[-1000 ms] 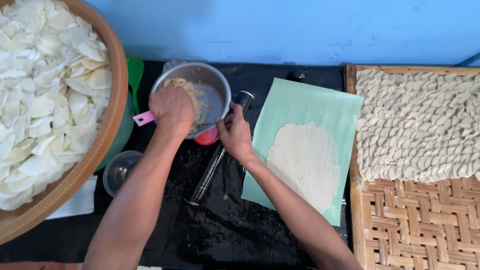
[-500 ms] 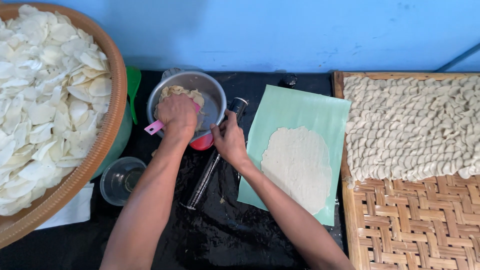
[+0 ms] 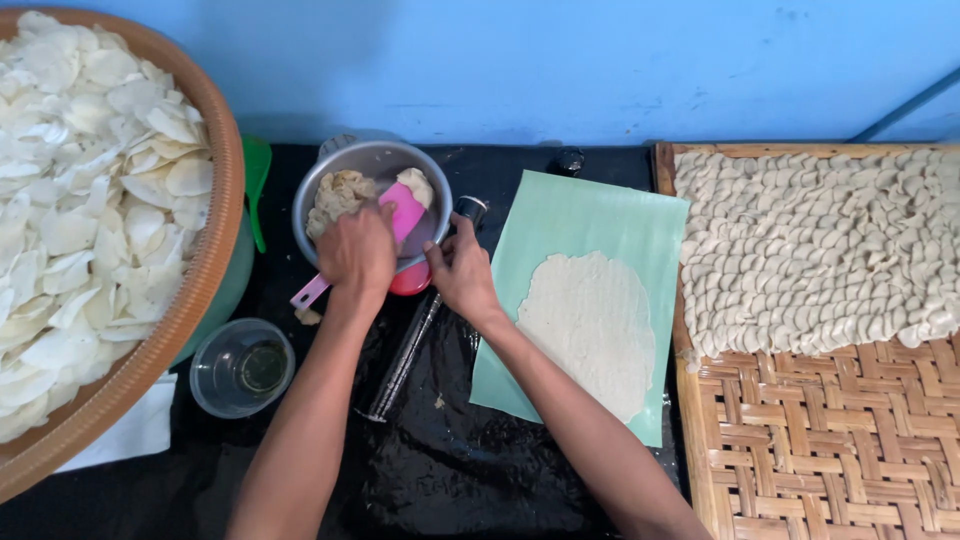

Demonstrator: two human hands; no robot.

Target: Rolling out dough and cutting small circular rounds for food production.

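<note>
— How crowded is the worktop [image 3: 480, 500]?

— Tight. The metal bowl [image 3: 345, 170] sits between the big basket of white chips [image 3: 200, 290] and the green sheet [image 3: 600, 215] with flattened dough [image 3: 590, 325]; a bare black strip lies nearer the person.

— And the hands?

— The left hand [image 3: 357, 255] is closed around the pink spatula [image 3: 400, 212], whose blade lies in the bowl beside the filling [image 3: 335, 195]. The right hand [image 3: 463, 272] grips the bowl's near rim.
</note>
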